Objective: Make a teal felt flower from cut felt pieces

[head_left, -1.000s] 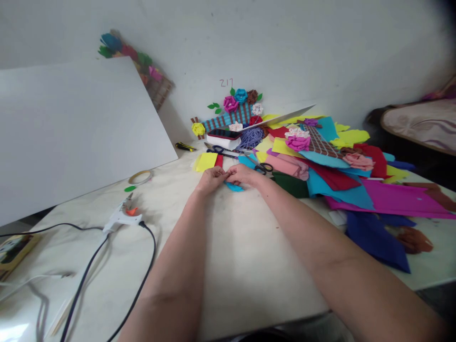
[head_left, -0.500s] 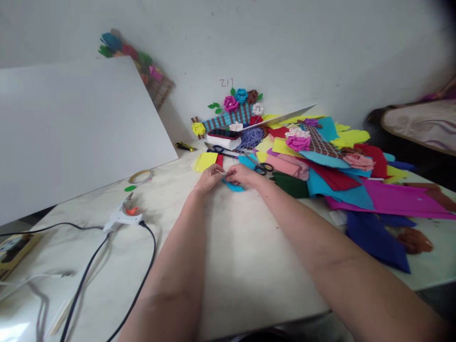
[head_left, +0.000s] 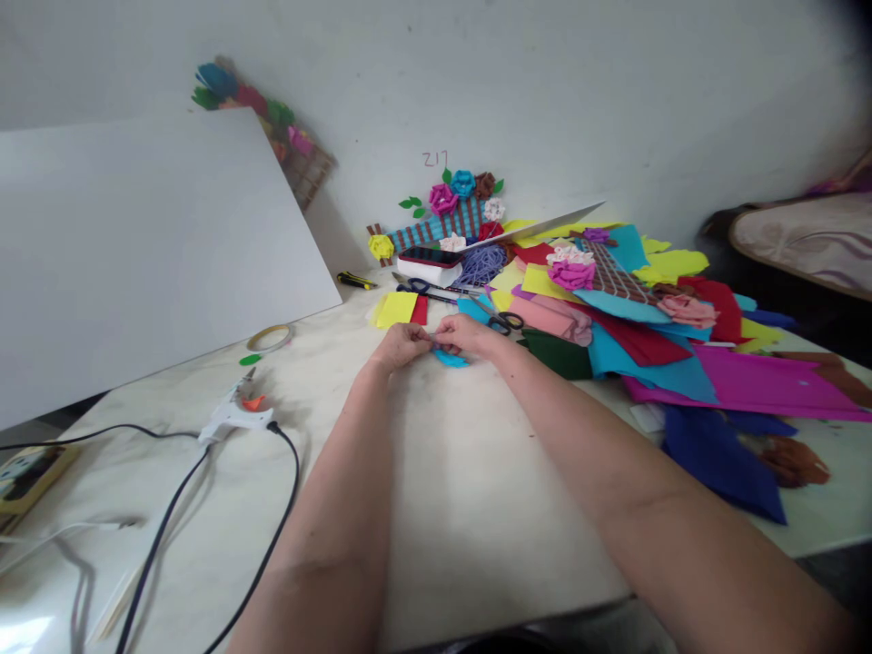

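Over the middle of the table, my left hand [head_left: 404,345] and my right hand [head_left: 463,334] meet fingertip to fingertip. Both are closed in a pinch on something small and pale between them, largely covered by the fingers and too small to name. Just below the right fingertips lie blue paper pieces [head_left: 450,360]. Behind the left hand is a stack of yellow paper squares [head_left: 398,310], with a red piece [head_left: 420,312] beside it. Black-handled scissors [head_left: 505,323] rest on blue paper beyond my right hand.
A white hot glue gun [head_left: 235,420] with black cords sits at left, near a tape roll [head_left: 268,339] and a green paper leaf [head_left: 250,361]. A large white board [head_left: 150,245] leans behind. Coloured paper [head_left: 654,350] is heaped at right. A phone [head_left: 430,257] lies on a white box.
My fingertips have drawn closer together, and the pale bit between them shows less. The left hand has dipped slightly. Things on the table stay in place.
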The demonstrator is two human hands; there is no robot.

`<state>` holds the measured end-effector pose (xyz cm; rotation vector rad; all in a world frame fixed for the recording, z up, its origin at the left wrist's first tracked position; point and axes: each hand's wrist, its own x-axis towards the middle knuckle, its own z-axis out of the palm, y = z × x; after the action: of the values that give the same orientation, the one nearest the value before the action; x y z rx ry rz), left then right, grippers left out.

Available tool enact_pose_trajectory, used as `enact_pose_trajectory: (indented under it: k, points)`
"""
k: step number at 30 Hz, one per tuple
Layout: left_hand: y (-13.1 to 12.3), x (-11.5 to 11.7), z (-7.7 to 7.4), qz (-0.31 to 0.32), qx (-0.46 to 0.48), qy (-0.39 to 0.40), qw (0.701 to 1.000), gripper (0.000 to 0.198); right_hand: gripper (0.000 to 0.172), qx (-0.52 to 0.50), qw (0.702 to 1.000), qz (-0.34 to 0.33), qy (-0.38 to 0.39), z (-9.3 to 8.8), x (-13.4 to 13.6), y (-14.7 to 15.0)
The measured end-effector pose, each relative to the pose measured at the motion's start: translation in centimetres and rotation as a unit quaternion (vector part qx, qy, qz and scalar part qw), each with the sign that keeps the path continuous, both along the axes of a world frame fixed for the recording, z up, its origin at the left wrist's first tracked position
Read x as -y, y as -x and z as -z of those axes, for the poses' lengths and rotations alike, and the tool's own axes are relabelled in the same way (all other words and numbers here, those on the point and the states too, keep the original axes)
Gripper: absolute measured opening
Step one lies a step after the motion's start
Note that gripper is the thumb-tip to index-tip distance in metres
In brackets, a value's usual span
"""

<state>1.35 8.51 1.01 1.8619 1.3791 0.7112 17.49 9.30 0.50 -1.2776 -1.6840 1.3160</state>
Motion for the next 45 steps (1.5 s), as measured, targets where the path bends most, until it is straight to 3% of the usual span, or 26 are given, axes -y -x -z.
enact_pose_trajectory:
  k: [14,37,45]
  points:
    - [-0.51,0.51,-0.5,-0.007,0.003,-0.024,1.0,0.02,0.023,0.013,1.0,0.022,-0.001,-0.48,0.47,0.19]
    - [-0.27,0.54,-0.62,-0.013,0.014,0.031,0.999,0.017,0.018,0.01,0.999,0.016,-0.027,-0.3,0.42,0.0]
    - [-0.08,0.35,-0.2,0.016,0.032,0.035,0.999,0.018,0.018,0.002,0.999,0.015,-0.029,-0.19,0.42,0.06]
